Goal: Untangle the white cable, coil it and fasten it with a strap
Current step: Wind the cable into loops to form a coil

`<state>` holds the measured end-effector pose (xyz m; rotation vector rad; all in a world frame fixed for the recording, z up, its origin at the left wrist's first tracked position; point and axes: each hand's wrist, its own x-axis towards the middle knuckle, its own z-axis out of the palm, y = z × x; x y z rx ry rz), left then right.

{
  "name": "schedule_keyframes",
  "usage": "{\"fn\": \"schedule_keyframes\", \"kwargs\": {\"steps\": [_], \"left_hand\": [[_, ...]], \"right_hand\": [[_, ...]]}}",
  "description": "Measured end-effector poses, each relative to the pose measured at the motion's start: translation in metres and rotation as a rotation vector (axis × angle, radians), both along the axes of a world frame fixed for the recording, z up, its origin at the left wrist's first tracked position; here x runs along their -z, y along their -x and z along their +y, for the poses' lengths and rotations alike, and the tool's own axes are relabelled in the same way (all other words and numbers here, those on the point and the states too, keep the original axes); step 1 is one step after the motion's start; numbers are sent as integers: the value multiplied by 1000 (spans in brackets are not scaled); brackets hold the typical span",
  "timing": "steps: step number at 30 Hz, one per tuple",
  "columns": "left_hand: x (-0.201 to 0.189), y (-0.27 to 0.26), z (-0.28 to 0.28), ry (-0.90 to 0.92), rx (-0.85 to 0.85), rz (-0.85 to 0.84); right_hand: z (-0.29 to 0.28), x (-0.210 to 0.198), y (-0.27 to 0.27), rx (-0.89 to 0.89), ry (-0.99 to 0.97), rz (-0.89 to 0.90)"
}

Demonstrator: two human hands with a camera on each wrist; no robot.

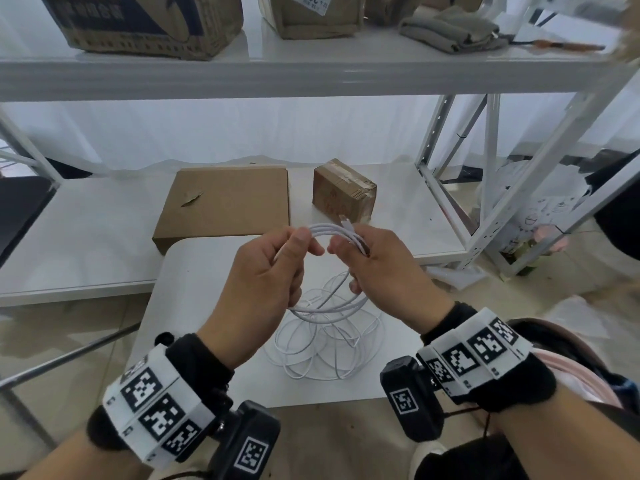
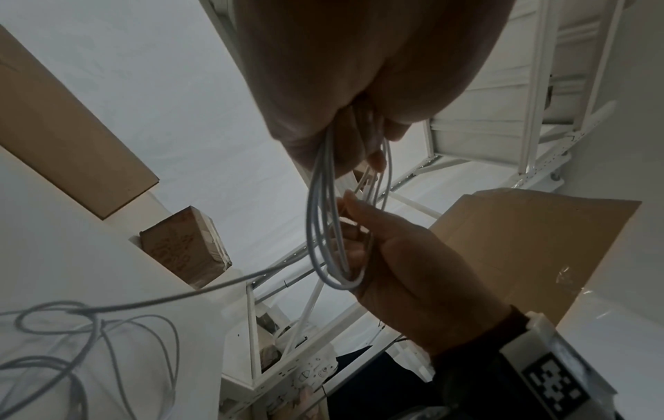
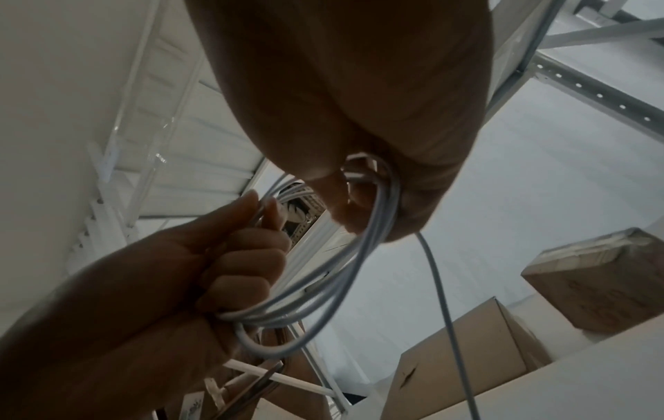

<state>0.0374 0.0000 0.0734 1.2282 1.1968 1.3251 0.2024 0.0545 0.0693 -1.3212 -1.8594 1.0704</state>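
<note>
Both our hands are up over the table (image 1: 194, 375), holding one coil of the cable (image 1: 332, 232) between them. Left hand (image 1: 258, 282) is curled round the coil's left side, thumb pressed on top of the strands; right wrist cam shows the fingers (image 3: 244, 270) wrapped round the bundle. Right hand (image 1: 377, 268) grips the right side, several loops running thru the fist; left wrist cam shows the same w/ strands crossing the palm (image 2: 413, 255). A plug end sticks up just above the right hand. So neither hand is slack, both closed on cable.

Coil has a few turns, roughly round, held off the table. One strand drops from the right hand down to the loose part (image 1: 325, 344), which lies on the table below the hands in overlapping loops, not coiled.

Behind on the low shelf (image 1: 86, 244): flat box (image 1: 225, 202) and small taped box (image 1: 343, 192), apart from each other. Can't spot a strap.
</note>
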Motion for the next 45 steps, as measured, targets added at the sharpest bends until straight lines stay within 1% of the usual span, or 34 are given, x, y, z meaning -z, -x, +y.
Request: {"fn": "schedule_keyframes", "kwargs": {"steps": [3,5,7,8,9,12,14,16,19,22,24,27,30,33,36,40,43,45], "left_hand": [[2,1,2,4,-33,69],[3,4,4,30,-64,85],[4,9,8,75,-98,33],[3,12,9,104,-110,-36],[3,14,10,128,-114,-131],[1,20,14,170,-93,-467],[1,20,15,178,-88,-624],[1,19,15,188,-96,-696],[3,17,14,202,-74,-773],[5,13,11,267,10,-840],[7,6,8,308,38,-838],[4,0,7,309,18,-846],[-3,0,9,315,13,-861],[-5,1,9,328,-23,-777],[-5,2,10,334,-44,-695],[-2,9,12,325,-68,-675],[-3,11,10,271,-87,-575],[-4,9,9,229,-90,-501]], "right_hand": [[-1,0,0,-18,-67,-132],[-3,2,0,-41,-135,-215],[-5,3,2,-62,-187,-261],[-5,4,2,-75,-178,-240],[-5,3,2,-87,-123,-157],[-8,-4,4,-127,212,327],[-12,-9,6,-130,367,535],[-13,-15,8,-126,477,686],[-12,-20,10,-74,602,844],[-9,-17,12,-7,627,949],[-7,-14,12,38,629,978],[-5,-13,12,75,640,987],[-4,-13,9,53,666,999],[-3,-14,7,-7,715,1014],[-5,-17,8,-72,693,946],[-7,-20,7,-131,641,812],[-8,-19,8,-133,596,722],[-10,-18,9,-123,576,703]]}}
